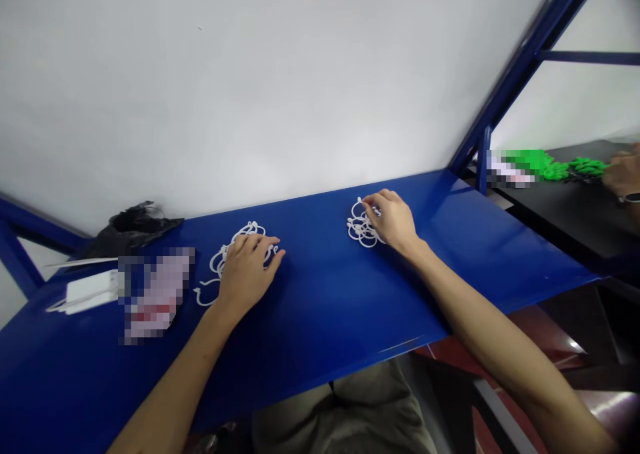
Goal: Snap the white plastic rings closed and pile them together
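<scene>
Two groups of white plastic rings with small knobbed ends, resembling shower curtain rings, lie on the blue table (320,287). Over the left pile of rings (218,262) rests my left hand (247,267), palm down with its fingers apart, covering part of the pile. Farther right, my right hand (391,219) is at the smaller pile of rings (361,233). Its thumb and forefinger are pinched together at the edge of one white ring (356,209). The hand hides some of the rings behind it.
Left of the rings lie a blurred-out pinkish packet (163,287), a white box with a cable (93,293) and a black plastic bag (133,226). A white wall stands behind. On a black table (560,207) at right are green pieces (555,169) and another person's hand (625,174).
</scene>
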### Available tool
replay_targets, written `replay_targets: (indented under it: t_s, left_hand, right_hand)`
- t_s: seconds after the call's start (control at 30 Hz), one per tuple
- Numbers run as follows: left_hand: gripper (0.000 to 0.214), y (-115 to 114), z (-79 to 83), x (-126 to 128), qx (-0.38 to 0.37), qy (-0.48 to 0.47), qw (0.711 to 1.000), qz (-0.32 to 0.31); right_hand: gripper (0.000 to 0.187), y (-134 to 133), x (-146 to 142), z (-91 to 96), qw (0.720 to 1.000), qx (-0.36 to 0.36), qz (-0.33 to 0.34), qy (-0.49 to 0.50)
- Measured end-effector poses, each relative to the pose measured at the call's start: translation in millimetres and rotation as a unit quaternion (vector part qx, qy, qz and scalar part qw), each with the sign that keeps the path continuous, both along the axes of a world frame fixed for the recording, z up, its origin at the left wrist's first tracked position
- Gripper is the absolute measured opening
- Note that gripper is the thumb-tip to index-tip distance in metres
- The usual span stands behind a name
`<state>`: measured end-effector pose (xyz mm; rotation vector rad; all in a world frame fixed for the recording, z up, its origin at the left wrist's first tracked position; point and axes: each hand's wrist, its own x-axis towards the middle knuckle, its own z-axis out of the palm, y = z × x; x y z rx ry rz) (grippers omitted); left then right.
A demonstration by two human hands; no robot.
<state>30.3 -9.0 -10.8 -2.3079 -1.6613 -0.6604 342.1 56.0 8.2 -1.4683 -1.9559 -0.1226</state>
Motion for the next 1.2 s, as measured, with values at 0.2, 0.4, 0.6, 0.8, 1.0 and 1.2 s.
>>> replay_targets:
  t_s: [0.2, 0.4, 0.6, 0.8, 1.0, 1.2]
  left_hand:
    - [0.030, -1, 2.9, 1, -0.034, 0.028, 0.998, 0.035]
    - [0.038, -3, -1.4, 0, -0.076, 0.069, 0.994, 0.043]
    - [0.036, -1, -6.0, -4, -0.084, 0.057, 0.994, 0.028]
    - [0.034, 0, -8.7, -4, -0.070, 0.007, 0.997, -0.011]
    - [0.038, -6, -3.6, 7, -0.075, -0.048, 0.995, -0.043]
    - [0.041, -15, -2.2, 24, -0.047, -0.131, 0.983, -0.121]
  right_hand:
    - [0.016, 14, 10, -8.2, 0.998, -0.026, -0.042, -0.031]
    - [0.020, 18, 8, -14.2, 0.994, -0.051, -0.057, -0.075]
    - [0.022, 18, 9, -14.7, 0.994, -0.050, -0.054, -0.082]
    - [0.022, 14, 8, -10.7, 0.999, -0.004, -0.031, -0.043]
    - [0.024, -13, -12, 2.0, 0.998, 0.032, 0.058, -0.012]
    - [0.026, -53, -58, -2.9, 0.936, -0.141, 0.320, 0.031]
